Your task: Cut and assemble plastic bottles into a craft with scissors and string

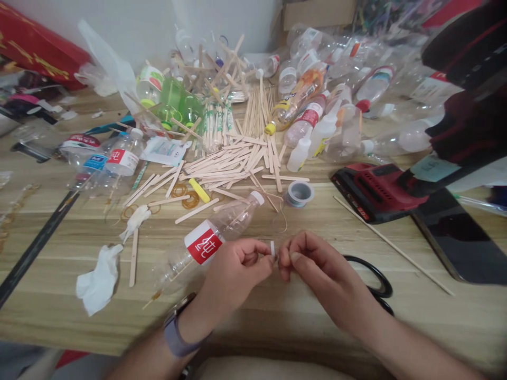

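Observation:
My left hand (241,269) pinches a small white bottle cap (272,248), held edge-on just above the table. Close beside it on the right, my right hand (312,269) is closed, thumb against fingers; what it grips is too small to make out. Beyond the hands stands a grey spool (300,194), and a thin thread (284,217) curls from near it toward my fingers. A clear plastic bottle (233,220) with a red and white label lies by my left hand, a stick inside it. Black-handled scissors (382,279) lie partly hidden beneath my right forearm.
Flat wooden sticks (225,163) lie heaped mid-table, with many plastic bottles (309,113) behind. A red and black power tool (380,190) stands on the right beside a phone (463,237). Crumpled tissue (99,279), a yellow piece (199,190) and rubber bands (190,199) lie leftward.

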Tool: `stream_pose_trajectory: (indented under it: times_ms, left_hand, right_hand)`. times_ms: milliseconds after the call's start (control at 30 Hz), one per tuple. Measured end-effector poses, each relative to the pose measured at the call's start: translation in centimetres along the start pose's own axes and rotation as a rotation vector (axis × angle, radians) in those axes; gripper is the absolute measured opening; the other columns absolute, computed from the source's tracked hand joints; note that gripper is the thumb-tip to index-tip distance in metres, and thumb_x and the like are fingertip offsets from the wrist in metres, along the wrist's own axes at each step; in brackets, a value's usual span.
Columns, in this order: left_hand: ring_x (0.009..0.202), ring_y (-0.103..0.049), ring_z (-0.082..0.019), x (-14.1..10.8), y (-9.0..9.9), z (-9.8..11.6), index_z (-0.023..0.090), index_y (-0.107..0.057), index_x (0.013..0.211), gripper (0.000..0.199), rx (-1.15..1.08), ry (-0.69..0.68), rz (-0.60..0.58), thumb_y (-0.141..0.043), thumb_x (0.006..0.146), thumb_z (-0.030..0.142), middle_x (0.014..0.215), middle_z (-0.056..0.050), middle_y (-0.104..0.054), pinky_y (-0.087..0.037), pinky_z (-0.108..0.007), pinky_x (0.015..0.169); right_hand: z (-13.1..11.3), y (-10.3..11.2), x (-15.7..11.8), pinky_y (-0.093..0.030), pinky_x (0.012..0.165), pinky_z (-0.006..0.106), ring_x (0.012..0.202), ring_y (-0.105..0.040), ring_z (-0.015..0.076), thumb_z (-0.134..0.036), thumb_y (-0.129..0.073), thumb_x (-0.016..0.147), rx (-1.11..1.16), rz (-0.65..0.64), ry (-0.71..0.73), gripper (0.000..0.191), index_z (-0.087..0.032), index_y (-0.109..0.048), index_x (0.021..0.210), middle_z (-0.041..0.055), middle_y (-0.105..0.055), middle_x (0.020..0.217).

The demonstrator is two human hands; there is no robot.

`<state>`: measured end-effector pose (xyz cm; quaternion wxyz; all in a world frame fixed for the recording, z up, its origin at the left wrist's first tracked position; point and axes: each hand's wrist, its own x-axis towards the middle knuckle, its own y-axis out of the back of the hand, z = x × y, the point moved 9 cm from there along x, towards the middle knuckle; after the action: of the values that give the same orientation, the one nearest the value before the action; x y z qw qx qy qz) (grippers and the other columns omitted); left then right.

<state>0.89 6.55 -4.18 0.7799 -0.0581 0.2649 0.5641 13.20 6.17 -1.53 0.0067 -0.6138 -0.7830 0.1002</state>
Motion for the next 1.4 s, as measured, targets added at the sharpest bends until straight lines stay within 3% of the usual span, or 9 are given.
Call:
stream_pose_trajectory:
  times_ms: [133, 233, 333, 500, 800, 1067, 1400]
  left_hand:
    - [0.057, -0.039, -0.010, 0.4, 0.7, -0.3, 0.017, -0.069, 0.078, 0.021, -0.105, -0.018, 0.056, -0.063, 0.074, 0.037, 0.059, 0.003, -0.049, -0.028, -0.023, 0.052]
    - [0.060, -0.041, -0.011, 0.4, 0.9, -0.4, 0.017, -0.070, 0.077, 0.022, -0.163, -0.017, 0.094, -0.064, 0.075, 0.038, 0.063, 0.002, -0.054, -0.029, -0.022, 0.054]
    - [0.057, -0.038, -0.009, 0.2, 1.2, -0.4, 0.017, -0.069, 0.077, 0.022, -0.218, -0.016, 0.144, -0.066, 0.075, 0.039, 0.062, 0.003, -0.053, -0.029, -0.022, 0.052]
    - [0.059, -0.040, -0.010, 0.1, 1.2, -0.3, 0.017, -0.069, 0.077, 0.021, -0.205, -0.055, 0.159, -0.066, 0.077, 0.038, 0.063, 0.003, -0.053, -0.031, -0.022, 0.053]
    - [0.054, -0.038, -0.010, 0.0, 0.1, 0.0, 0.017, -0.068, 0.079, 0.020, -0.081, -0.039, 0.089, -0.060, 0.077, 0.036, 0.057, 0.004, -0.049, -0.027, -0.022, 0.050]
    - [0.050, -0.033, -0.009, -0.2, -0.2, 0.3, 0.017, -0.067, 0.080, 0.021, -0.015, -0.047, 0.051, -0.058, 0.079, 0.036, 0.053, 0.007, -0.041, -0.022, -0.023, 0.047]
    - [0.050, -0.032, -0.009, -0.4, -0.9, 0.5, 0.015, -0.068, 0.081, 0.022, 0.030, -0.065, 0.007, -0.056, 0.080, 0.034, 0.053, 0.008, -0.037, -0.022, -0.023, 0.047]
  right_hand:
    - [0.9, 2.2, 0.4, -0.047, 0.063, 0.028, 0.068, -0.058, 0.0146, -0.042, -0.067, 0.084, 0.041, 0.181, -0.050, 0.020, -0.022, -0.062, 0.089, 0.0035, -0.065, 0.084]
    - [1.7, 3.2, 0.5, -0.044, 0.056, 0.027, 0.059, -0.052, 0.0138, -0.047, -0.070, 0.079, 0.022, 0.256, -0.118, 0.027, -0.022, -0.066, 0.089, 0.0005, -0.059, 0.067]
    - [1.7, 2.9, 0.5, -0.040, 0.054, 0.026, 0.057, -0.048, 0.0125, -0.047, -0.073, 0.075, -0.070, 0.236, -0.143, 0.026, -0.021, -0.068, 0.078, 0.0003, -0.059, 0.065]
    - [2.2, 2.0, 0.2, -0.046, 0.063, 0.029, 0.070, -0.059, 0.0171, -0.045, -0.075, 0.070, -0.100, 0.167, -0.201, 0.025, -0.023, -0.073, 0.080, 0.0038, -0.070, 0.076]
    - [1.1, 2.1, 0.4, -0.049, 0.061, 0.027, 0.065, -0.060, 0.0157, -0.040, -0.073, 0.073, -0.120, 0.200, -0.089, 0.018, -0.022, -0.071, 0.075, 0.0027, -0.069, 0.071]
    - [0.3, 1.6, 0.2, -0.050, 0.063, 0.025, 0.068, -0.062, 0.0148, -0.031, -0.068, 0.080, -0.206, 0.155, 0.046, 0.010, -0.021, -0.066, 0.079, 0.0015, -0.067, 0.073]
    - [-0.6, 1.7, 0.1, -0.044, 0.059, 0.027, 0.064, -0.058, 0.0145, -0.028, -0.068, 0.080, -0.365, 0.177, 0.116, 0.006, -0.023, -0.068, 0.076, 0.0004, -0.064, 0.071]
